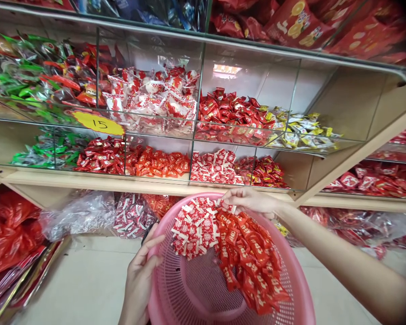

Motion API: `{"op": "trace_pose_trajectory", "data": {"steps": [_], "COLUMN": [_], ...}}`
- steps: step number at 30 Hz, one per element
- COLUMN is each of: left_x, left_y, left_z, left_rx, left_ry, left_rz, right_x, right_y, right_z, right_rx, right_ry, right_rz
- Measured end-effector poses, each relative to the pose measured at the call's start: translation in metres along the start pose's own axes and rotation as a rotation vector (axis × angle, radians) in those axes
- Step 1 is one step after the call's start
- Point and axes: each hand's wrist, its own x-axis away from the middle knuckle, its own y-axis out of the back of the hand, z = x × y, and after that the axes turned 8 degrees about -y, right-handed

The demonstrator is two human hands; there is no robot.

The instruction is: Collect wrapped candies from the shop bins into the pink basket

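A pink plastic basket [302, 289] with mesh sides is held tilted in front of me. My left hand [139, 275] grips its left rim, with the thumb inside and the other fingers partly hidden. At the far rim, my right hand [248, 200] reaches in with fingers pinched together on a red-and-white wrapped candy at the edge of a pile. Inside the basket, red-and-white wrapped candies [194, 228] lie at upper left. Orange-red wrapped candies [246, 253] with gold lettering fill the right side. Bare mesh shows at the bottom left.
Glass-fronted shelves ahead hold candies in compartments, including red-and-white ones [214, 167] and orange-red ones [162, 162]. A yellow price tag [99, 123] reads 15. Clear plastic bags [83, 214] and a red bag [11, 230] sit on the floor below.
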Motion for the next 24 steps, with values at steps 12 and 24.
{"op": "trace_pose_trajectory", "data": {"steps": [12, 24], "left_x": [0.001, 0.001], "left_y": [-0.001, 0.001], "left_z": [-0.002, 0.001], "left_rx": [0.019, -0.001], "left_ry": [0.000, -0.005], "left_rz": [0.002, 0.022], "right_x": [-0.021, -0.037], "right_y": [-0.028, -0.037], "right_z": [-0.042, -0.043], "right_rx": [0.228, 0.417], "right_ry": [-0.064, -0.082], "right_rz": [-0.190, -0.290]}}
